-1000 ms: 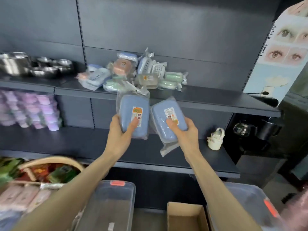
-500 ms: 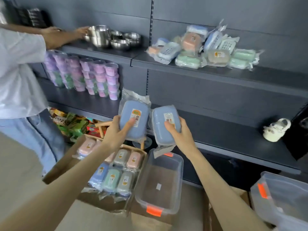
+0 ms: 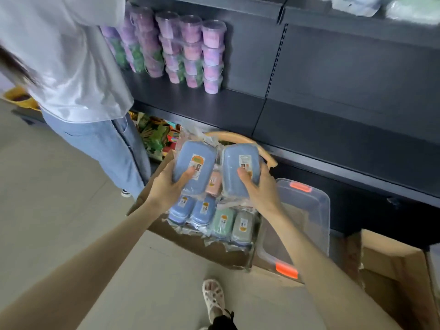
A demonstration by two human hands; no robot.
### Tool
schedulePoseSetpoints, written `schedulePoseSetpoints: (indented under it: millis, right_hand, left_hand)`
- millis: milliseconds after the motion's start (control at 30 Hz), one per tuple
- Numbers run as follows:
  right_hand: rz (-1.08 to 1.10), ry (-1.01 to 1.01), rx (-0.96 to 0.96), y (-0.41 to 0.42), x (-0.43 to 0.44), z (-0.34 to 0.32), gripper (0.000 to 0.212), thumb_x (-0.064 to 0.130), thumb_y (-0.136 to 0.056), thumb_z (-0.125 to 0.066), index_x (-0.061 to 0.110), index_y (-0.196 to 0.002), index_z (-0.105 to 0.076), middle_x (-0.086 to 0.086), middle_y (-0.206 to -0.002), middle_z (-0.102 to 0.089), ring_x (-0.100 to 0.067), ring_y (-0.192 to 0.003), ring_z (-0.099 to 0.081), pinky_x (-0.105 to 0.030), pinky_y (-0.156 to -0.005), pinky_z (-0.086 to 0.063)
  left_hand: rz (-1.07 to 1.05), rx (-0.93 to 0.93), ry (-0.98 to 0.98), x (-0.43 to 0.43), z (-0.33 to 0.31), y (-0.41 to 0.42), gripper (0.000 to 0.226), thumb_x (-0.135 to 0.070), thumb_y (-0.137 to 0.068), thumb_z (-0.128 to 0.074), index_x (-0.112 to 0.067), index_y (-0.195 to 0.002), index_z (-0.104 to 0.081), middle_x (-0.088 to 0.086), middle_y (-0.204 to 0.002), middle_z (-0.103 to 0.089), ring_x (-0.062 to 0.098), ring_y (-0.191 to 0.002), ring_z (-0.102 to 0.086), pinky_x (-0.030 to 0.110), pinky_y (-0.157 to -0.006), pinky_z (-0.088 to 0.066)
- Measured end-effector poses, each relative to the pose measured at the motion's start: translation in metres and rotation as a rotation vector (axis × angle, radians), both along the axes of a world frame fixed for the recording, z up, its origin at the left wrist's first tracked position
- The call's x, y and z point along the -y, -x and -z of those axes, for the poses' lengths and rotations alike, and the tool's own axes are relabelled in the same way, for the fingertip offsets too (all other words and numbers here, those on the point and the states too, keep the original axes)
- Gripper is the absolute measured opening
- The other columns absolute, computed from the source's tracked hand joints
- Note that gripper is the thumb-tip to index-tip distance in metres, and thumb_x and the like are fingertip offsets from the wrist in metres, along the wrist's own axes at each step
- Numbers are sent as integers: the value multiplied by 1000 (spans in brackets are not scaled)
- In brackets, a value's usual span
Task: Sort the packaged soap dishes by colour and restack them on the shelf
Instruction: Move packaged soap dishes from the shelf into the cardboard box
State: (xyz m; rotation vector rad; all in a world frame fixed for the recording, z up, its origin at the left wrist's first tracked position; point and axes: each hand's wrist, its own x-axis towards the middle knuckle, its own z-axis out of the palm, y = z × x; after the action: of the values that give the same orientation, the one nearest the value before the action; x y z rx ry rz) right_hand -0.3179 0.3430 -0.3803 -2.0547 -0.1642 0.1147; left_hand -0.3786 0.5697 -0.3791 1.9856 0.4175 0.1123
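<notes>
My left hand (image 3: 166,186) grips a blue packaged soap dish (image 3: 194,166), thumb across its label. My right hand (image 3: 260,189) grips a second blue packaged soap dish (image 3: 239,167) the same way. Both dishes hang just above an open cardboard box (image 3: 190,244) on the floor. Inside the box lie more packaged dishes: two blue ones (image 3: 190,209), a green one (image 3: 222,221), a grey one (image 3: 242,226) and a pink one (image 3: 214,184) partly hidden behind my hands. A few more wrapped dishes show blurred on the shelf (image 3: 404,7) at the top right.
Another person in a white shirt and jeans (image 3: 71,75) stands close on the left. Stacked purple tubs (image 3: 190,48) fill the dark middle shelf (image 3: 309,125). A clear bin with orange latches (image 3: 307,222) sits right of the box, another carton (image 3: 390,265) beyond. My foot (image 3: 214,298) is below.
My view has swung down and left from the shelf to the floor. Both hands have carried the two blue dishes down over the cardboard box. The other person now stands nearer.
</notes>
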Motion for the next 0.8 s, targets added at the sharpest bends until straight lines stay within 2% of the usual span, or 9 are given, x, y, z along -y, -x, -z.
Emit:
schedulePoseSetpoints:
  millis: [67,133,200,300,400,467,533,600,800]
  right_hand:
    - [0,55,-33,-13,-21,20,47,66,-83,-52,31,-113,-47,6,-101,-65,-18,-96,-63,-43,-85,-52]
    - [-14,79,-82,-27,-41,43,56,71,-81,-49,28,-117,-48,2,-106,-64,-19,-99,-61,-45,-86,-51]
    - [-39,96,-150,-42,-60,67,67,74,-79,-48,24,-124,-46,-1,-116,-62,-23,-109,-58,-46,-90,-50]
    - [-49,160,-260,-61,-88,99,73,68,-85,-51,16,-135,-38,-3,-123,-61,-26,-111,-60,-44,-89,-51]
    - [-82,216,-317,-76,-117,130,79,66,-86,-52,12,-140,-34,-5,-127,-59,-27,-112,-59,-40,-86,-51]
    - [-84,243,-342,-82,-136,152,78,65,-86,-53,8,-137,-36,-8,-125,-58,-29,-109,-59,-39,-84,-50]
    - [-80,263,-386,-85,-155,172,74,63,-87,-54,6,-132,-40,-12,-122,-56,-31,-107,-57,-42,-85,-49]
    - [-86,305,-421,-85,-173,192,73,62,-87,-53,4,-130,-40,-14,-121,-52,-33,-107,-56,-43,-85,-49]
    - [12,340,-496,-77,-226,241,79,56,-87,-57,3,-140,-32,-17,-141,-38,-34,-128,-43,-40,-95,-39]
  left_hand:
    - [0,-11,-49,-21,18,-12,46,-61,-79,-55,-24,-105,-57,-2,-93,-69,15,-82,-67,39,-72,-55]
    - [-6,-51,-88,-42,41,-26,49,-64,-78,-54,-22,-103,-59,2,-94,-66,20,-84,-64,36,-70,-51]
    - [-35,-131,-124,-63,66,-40,45,-64,-79,-55,-25,-102,-58,-3,-94,-55,23,-92,-56,34,-77,-47]
    - [-68,-210,-156,-89,99,-60,44,-67,-76,-54,-25,-89,-55,-16,-84,-45,22,-87,-50,29,-69,-40]
    - [-65,-273,-200,-119,132,-75,57,-55,-82,-63,-7,-113,-56,-2,-87,-58,29,-85,-56,28,-63,-37]
    - [-87,-366,-186,-140,155,-82,59,-53,-82,-65,-3,-112,-56,6,-75,-54,27,-72,-53,29,-57,-35]
    - [-85,-458,-178,-159,177,-86,50,-55,-81,-65,-8,-96,-58,2,-72,-45,25,-71,-47,31,-60,-34]
    - [-69,-509,-190,-177,197,-89,46,-56,-80,-65,-11,-87,-57,2,-78,-51,25,-76,-51,33,-64,-37]
    - [16,-563,-309,-224,244,-100,49,-51,-81,-67,-8,-104,-61,7,-98,-63,29,-98,-53,36,-77,-40]
